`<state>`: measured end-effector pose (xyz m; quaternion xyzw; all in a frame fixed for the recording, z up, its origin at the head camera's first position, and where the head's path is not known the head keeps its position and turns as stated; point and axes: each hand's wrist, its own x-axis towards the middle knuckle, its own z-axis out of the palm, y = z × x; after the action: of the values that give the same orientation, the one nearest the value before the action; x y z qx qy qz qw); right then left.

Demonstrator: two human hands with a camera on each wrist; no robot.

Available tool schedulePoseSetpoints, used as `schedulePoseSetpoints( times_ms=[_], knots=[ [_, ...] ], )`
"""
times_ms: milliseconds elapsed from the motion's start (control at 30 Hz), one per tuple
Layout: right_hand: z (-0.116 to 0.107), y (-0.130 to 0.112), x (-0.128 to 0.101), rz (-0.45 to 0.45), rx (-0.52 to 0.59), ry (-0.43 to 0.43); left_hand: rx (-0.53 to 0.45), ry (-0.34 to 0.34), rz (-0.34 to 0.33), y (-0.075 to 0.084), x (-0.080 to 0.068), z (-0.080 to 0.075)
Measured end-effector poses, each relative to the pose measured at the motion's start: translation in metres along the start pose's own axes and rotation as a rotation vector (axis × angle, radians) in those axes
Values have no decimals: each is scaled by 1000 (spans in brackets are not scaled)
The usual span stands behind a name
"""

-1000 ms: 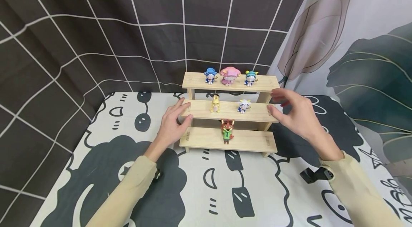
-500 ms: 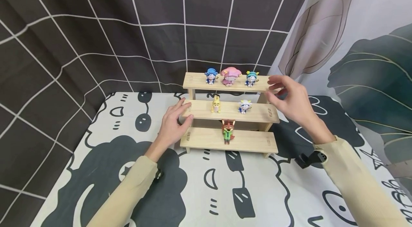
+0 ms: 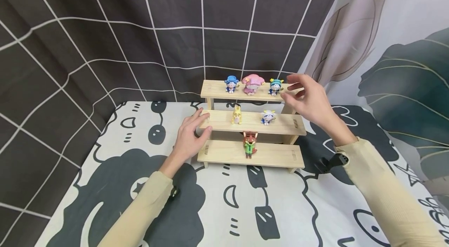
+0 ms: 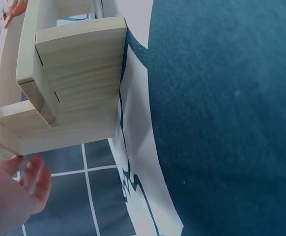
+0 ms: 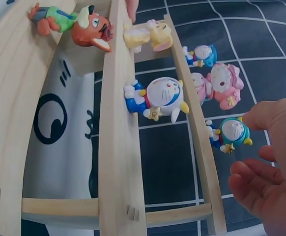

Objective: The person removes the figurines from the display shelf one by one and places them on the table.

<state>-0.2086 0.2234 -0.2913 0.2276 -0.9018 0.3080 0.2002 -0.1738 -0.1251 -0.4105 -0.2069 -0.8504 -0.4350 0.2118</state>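
left hand [image 3: 187, 138] rests on left end of rack [image 3: 250, 122] middle step, fingers straight, likely steadying it on desk [image 3: 224, 200]. right hand [image 3: 308, 101] grip half open, empty, just beside teal figure [image 3: 275, 87] on top step, right of pink figure [image 3: 252, 83].

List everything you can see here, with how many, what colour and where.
wooden shelf: one, pale wood, three tiers, on the table against the backdrop.
top-tier figures: three, blue-hatted, pink, teal-hatted, in a row.
middle-tier figures: two, yellow on the left, white-and-blue on the right.
fox figure: one, orange with a green top, bottom tier.
tablecloth: one, white with dark cartoon shapes, over the table.
grid backdrop: one, dark with white lines, behind.
leaf curtain: one, pale with green leaves, to the right.
left hand: beige sleeve, on the shelf's left end.
right hand: beige sleeve, open by the teal-hatted figure.
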Motion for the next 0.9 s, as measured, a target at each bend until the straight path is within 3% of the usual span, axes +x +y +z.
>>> schedulePoseSetpoints(
  times_ms=[500, 900],
  knots=[
    [5, -2, 10, 70, 129, -23, 7, -8, -18, 1, -1, 0],
    [9, -2, 13, 96, 119, -51, -15, -8, -22, 2, 0, -1]
  ],
)
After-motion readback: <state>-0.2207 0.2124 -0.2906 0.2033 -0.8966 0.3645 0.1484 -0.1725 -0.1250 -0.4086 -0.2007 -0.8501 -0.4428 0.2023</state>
